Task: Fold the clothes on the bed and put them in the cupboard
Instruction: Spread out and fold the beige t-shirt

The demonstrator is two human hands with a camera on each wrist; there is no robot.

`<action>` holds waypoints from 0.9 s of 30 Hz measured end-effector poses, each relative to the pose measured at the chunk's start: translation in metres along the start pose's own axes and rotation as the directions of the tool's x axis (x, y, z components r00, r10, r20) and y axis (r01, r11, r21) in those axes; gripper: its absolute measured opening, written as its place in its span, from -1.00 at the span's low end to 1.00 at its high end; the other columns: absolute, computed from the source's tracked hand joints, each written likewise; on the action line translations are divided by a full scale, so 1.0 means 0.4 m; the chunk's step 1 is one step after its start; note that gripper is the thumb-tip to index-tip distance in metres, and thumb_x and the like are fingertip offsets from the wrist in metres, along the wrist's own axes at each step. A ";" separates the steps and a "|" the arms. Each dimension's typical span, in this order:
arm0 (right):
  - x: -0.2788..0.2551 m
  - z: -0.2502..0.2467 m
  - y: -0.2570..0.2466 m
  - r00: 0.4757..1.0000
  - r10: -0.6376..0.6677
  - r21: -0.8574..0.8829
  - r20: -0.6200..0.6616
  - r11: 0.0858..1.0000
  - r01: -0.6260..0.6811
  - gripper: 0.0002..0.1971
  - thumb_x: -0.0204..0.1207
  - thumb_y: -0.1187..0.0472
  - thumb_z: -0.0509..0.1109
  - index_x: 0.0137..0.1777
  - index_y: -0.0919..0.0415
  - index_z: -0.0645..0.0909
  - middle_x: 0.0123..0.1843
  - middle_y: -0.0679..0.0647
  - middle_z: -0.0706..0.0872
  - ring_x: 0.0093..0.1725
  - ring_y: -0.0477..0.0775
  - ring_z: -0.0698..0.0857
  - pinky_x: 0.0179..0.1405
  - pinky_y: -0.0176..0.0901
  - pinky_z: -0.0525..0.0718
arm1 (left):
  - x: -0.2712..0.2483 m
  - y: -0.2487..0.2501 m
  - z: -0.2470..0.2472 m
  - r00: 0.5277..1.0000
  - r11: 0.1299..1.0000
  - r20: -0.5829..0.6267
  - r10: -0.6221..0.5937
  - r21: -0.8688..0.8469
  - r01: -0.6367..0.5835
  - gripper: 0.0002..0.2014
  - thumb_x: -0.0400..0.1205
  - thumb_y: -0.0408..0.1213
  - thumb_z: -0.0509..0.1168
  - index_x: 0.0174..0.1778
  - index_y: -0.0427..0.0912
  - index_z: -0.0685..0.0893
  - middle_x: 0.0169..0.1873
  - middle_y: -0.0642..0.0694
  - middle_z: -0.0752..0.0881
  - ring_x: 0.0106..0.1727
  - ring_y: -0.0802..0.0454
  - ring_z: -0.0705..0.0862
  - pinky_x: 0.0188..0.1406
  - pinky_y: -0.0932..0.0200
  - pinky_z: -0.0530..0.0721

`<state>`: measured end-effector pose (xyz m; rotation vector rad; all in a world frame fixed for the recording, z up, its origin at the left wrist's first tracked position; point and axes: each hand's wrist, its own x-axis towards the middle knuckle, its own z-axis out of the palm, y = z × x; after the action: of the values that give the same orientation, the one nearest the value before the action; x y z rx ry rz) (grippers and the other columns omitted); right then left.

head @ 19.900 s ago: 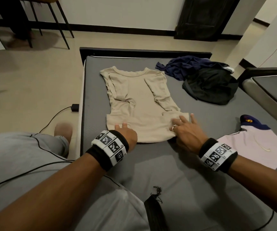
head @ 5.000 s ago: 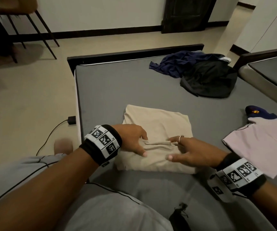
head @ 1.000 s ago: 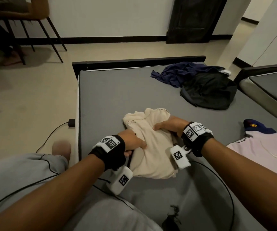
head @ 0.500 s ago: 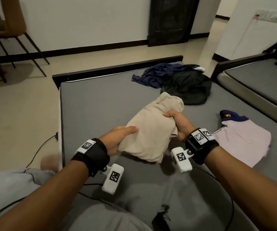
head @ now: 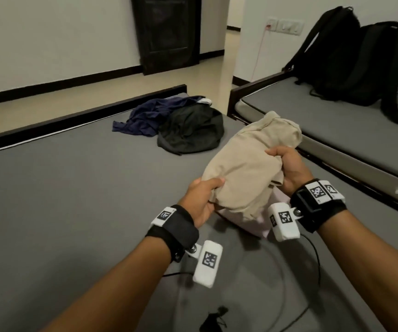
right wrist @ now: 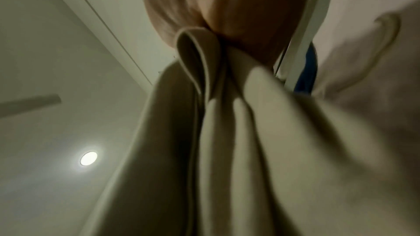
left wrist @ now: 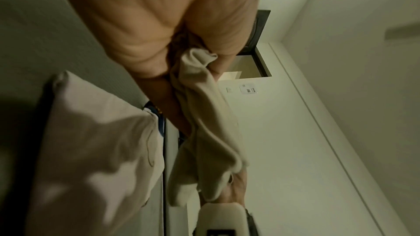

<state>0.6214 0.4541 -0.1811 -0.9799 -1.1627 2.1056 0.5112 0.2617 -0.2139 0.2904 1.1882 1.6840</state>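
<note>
L hand (head: pixel 201 200) + R hand (head: pixel 289 168) gripping folded beige shirt (head: pixel 248 168), fingers curling round its near-L/right edges | hanging above bed (head: pixel 73 200), right side | soft, light, floppy: support underneath or folds slipping

The folded beige shirt (head: pixel 245 173), spread flat on the grey bed (head: pixel 73 188) twenty seconds ago and pressed into a neat rectangle five seconds ago, is now off the mattress, lifted higher and further right than half a second ago. The left hand (head: pixel 201 200) grips its near edge, the right hand (head: pixel 289 168) its far side, where earlier both lay on it. It now hangs over the pink shirt (head: pixel 253 226), hiding most of it.
</note>
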 end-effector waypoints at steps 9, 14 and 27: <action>0.146 -0.252 0.065 0.981 -0.158 -0.555 -0.111 0.829 0.071 -0.31 0.12 0.05 0.80 0.29 0.15 0.70 0.16 0.09 0.85 0.14 0.11 0.83 0.23 0.15 0.75 | 0.055 -0.114 0.029 0.965 0.930 -0.239 -0.105 0.321 0.181 -0.71 0.68 -0.51 0.29 0.30 -0.28 0.50 0.14 -0.43 0.73 -0.28 -0.24 0.80 -0.39 0.01 0.83; 0.145 -0.238 0.035 0.915 -0.359 -0.890 -0.184 0.457 0.000 0.19 0.18 -0.15 0.77 0.71 0.15 0.17 0.66 0.22 0.35 0.58 0.24 0.45 0.57 0.17 0.46 | 0.033 -0.085 0.012 0.924 0.408 -0.219 0.313 0.910 0.077 -0.47 0.53 -0.19 0.40 0.41 -0.14 0.43 0.27 -0.17 0.62 0.23 -0.20 0.63 0.22 -0.02 0.61; 0.122 -0.191 0.071 0.762 0.123 -0.685 0.636 -0.366 0.630 -0.02 0.45 -0.60 -0.35 0.74 -0.10 0.23 0.79 0.02 0.15 0.76 0.12 0.07 0.67 0.13 0.03 | 0.039 -0.233 0.055 0.874 -0.404 0.474 -0.109 0.782 -0.475 -0.10 0.53 0.50 0.09 0.71 0.31 -0.16 0.65 -0.02 -0.54 0.66 -0.33 -0.46 0.57 -0.54 -0.25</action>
<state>0.6505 0.5127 -0.2498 -0.3375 -3.2301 0.2547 0.5732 0.2874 -0.2838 2.0027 2.0796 0.0736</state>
